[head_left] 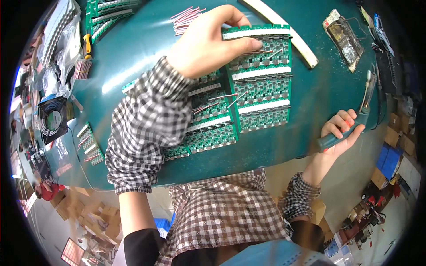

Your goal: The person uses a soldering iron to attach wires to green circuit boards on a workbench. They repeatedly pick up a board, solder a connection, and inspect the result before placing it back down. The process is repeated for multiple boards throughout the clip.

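The left hand [208,42] lies on a panel of green circuit boards [262,77] on the teal tabletop [133,57], fingers closed down and the fingertip [255,44] pinning a thin red-and-white wire [266,52] against the top board; the right hand [339,133] sits at the near edge of the tabletop, its grip wrapped shut round the teal handle of a soldering iron [357,113], the tip pointing away from the boards. A second panel [206,128] lies just beside the first, partly under the checked sleeve [142,128]. The panels look light, thin and stiff, likely to snap along the white strips if bent, so they seem best taken by the bare edges, flat; the small parts and short wires on top look fragile. The wire is limp and slippery, easiest pinched near its stripped end. The iron's metal end should be treated as hot; only the handle is safe to hold. More wires [186,17] lie in a loose bundle further back.
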Tool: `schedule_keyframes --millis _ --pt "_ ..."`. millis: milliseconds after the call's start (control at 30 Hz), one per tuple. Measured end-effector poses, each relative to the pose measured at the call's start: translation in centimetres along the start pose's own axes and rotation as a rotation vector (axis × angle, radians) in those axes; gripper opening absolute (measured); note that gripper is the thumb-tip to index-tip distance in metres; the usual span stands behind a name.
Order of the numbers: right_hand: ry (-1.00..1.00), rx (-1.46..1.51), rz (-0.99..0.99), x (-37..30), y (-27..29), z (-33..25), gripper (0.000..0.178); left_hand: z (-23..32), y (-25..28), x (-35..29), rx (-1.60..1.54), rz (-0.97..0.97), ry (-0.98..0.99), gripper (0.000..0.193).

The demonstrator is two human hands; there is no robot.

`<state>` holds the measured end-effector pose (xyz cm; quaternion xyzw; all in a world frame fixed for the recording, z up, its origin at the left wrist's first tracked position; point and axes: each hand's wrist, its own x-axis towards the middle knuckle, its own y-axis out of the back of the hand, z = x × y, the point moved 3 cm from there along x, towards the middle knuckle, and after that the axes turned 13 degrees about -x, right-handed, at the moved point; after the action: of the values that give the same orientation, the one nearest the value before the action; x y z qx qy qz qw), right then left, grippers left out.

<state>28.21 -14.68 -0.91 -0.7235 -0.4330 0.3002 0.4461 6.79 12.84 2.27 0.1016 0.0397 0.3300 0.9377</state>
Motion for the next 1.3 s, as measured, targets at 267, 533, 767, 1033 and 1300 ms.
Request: schedule_keyframes --millis 267,533,767,1033,1300 --pt "0.011 0.040 -0.040 -0.1 1.3 -0.2 0.034 3.9 0.5 -8.9 -0.914 0.468 0.197 0.037" --pt "0.042 -0.085 0.037 0.0 1.9 -0.6 0.036 5.3 -0.1 -11.5 -1.176 0.499 0.067 0.034" --pt "0.080 -0.160 0.073 0.3 1.7 -0.5 0.036 6.2 -0.3 -11.9 -1.200 0.481 0.028 0.035" --pt "0.115 -0.250 0.164 0.4 2.4 -0.6 0.036 6.1 -0.4 -11.9 -1.212 0.467 0.027 0.036" --pt "0.110 -0.255 0.199 0.2 3.3 -1.0 0.038 6.1 -0.5 -11.9 -1.224 0.472 0.043 0.035"
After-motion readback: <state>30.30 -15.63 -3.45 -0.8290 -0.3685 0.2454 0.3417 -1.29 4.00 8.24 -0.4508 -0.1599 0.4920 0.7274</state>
